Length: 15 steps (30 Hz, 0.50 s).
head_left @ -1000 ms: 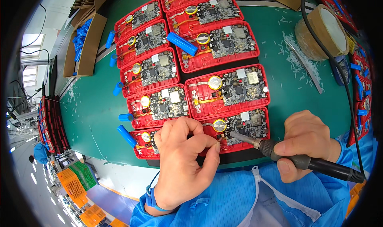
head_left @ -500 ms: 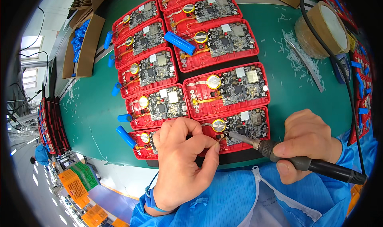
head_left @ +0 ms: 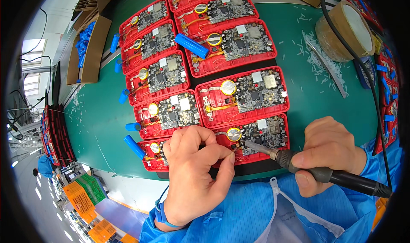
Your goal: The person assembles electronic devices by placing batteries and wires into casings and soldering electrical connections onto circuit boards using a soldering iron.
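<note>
My right hand (head_left: 326,155) grips a soldering iron (head_left: 337,181) by its black handle. The iron's metal tip rests over the circuit board (head_left: 267,134) in the nearest red plastic housing (head_left: 284,120), beside a round coin cell (head_left: 234,134). Over the left part of that housing, my left hand (head_left: 196,170) is closed, thumb and forefinger pinched on what looks like a thin wire near the board's lower left edge. The hand partly hides this housing and the one to its left. A wristband (head_left: 162,215) circles my left wrist.
More red housings with boards stand in two columns, blue cylindrical cells (head_left: 134,147) beside or on them. At far left is a carton (head_left: 95,50) of blue cells. To the right lie tweezers (head_left: 329,67), white clippings, a tape roll (head_left: 341,33) and a black cable (head_left: 354,55).
Both hands and the soldering iron hold almost the same place. The rest of the scene shows only a very slight shift of view.
</note>
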Tool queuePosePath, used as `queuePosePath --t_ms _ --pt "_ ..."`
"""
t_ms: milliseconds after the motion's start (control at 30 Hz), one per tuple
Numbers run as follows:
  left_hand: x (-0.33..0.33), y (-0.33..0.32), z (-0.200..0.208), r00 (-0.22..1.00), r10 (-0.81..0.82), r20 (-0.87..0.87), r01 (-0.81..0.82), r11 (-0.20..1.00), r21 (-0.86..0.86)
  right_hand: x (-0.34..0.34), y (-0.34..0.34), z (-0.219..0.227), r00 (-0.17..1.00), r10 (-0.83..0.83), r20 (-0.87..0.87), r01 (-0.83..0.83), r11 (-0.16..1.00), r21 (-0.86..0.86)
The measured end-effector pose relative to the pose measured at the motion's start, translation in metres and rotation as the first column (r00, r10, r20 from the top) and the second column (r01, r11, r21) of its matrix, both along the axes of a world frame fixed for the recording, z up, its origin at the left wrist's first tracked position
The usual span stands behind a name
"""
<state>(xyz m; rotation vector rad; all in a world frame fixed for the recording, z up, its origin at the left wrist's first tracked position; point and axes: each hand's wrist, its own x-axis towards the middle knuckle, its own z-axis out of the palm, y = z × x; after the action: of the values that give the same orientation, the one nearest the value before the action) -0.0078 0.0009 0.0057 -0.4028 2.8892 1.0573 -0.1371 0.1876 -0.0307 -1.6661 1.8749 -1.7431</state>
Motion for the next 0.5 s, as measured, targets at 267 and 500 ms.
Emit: queuePosePath --t_ms 267,500 --pt "0.0008 -0.0003 -0.0017 1.000 0.016 0.006 -0.016 1.000 0.006 -0.0007 0.0001 0.0015 1.000 0.007 0.009 -0.007 1.000 0.011" --pt "-0.0014 0.0004 -0.0002 1.000 0.000 0.005 0.000 1.000 -0.021 -0.0002 0.0001 0.0003 1.000 -0.005 0.010 0.005 1.000 0.001"
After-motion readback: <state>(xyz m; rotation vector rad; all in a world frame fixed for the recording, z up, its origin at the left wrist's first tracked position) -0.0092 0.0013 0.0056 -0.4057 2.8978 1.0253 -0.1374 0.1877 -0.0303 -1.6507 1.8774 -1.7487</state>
